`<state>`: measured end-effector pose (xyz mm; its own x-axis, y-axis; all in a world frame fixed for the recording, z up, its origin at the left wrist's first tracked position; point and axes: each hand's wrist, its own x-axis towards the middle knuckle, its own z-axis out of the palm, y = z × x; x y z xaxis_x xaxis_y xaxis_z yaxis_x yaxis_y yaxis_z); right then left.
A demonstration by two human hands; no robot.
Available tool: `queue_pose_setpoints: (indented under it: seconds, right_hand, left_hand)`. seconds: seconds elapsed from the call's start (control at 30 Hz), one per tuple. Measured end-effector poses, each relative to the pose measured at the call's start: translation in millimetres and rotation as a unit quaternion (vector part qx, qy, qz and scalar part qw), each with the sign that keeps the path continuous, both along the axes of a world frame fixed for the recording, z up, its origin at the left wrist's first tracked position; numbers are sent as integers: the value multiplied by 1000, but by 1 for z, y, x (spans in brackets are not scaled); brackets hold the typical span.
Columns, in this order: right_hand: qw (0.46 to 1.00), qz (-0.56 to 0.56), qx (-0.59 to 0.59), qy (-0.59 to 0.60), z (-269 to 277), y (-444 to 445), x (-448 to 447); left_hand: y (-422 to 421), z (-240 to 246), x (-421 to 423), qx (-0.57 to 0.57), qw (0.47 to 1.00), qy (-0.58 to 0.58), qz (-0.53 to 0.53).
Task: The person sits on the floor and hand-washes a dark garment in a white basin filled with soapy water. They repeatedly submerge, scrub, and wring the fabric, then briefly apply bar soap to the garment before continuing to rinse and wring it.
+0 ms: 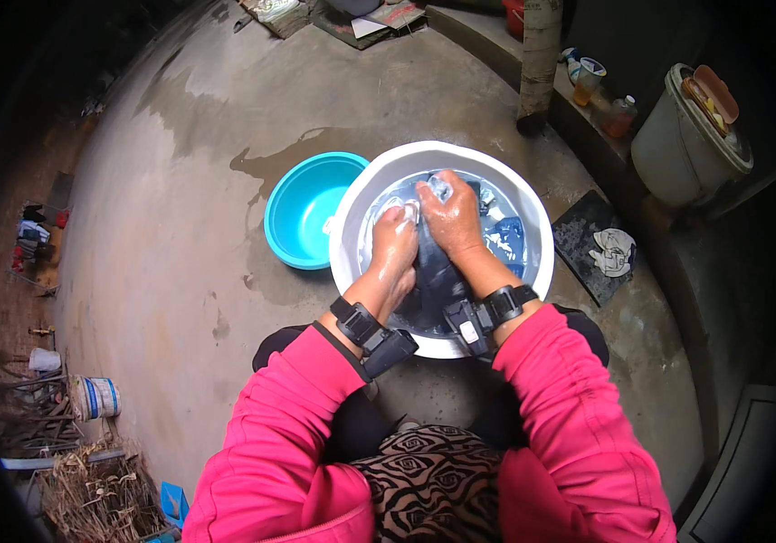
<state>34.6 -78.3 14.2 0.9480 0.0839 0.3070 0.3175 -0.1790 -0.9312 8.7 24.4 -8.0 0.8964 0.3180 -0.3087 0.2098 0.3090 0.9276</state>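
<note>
A large white basin (443, 347) with water stands on the floor before me, dark and blue cloths lying in it. My left hand (393, 244) is closed on a light, wet cloth (398, 203) over the basin's middle. Close beside it, my right hand (451, 214) grips a pale, soapy piece (439, 189); whether both pieces are one cloth I cannot tell. Under my hands a dark cloth (435, 275) runs down through the water. Blue fabric (506, 237) shows at the right. Bands with black devices sit on both wrists.
A turquoise basin (296, 210) adjoins the white one at left. At right, a crumpled white cloth (612, 252) rests on a dark slab (581, 234). Beyond are a lidded white bucket (679, 146), bottles on a ledge and a post (538, 61). Dry stalks (99, 492) lie lower left.
</note>
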Motion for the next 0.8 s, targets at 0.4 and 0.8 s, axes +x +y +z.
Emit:
queue_pose_setpoints:
  seconds: [0.4,0.8]
  right_hand:
    - [999,-2,-34,-17,7,-10,7]
    - [994,60,-88,17,5,-5,0]
  left_hand:
    - [-13,14,-8,31,998,30,-36]
    - [-2,13,-6,-27,999,18,22]
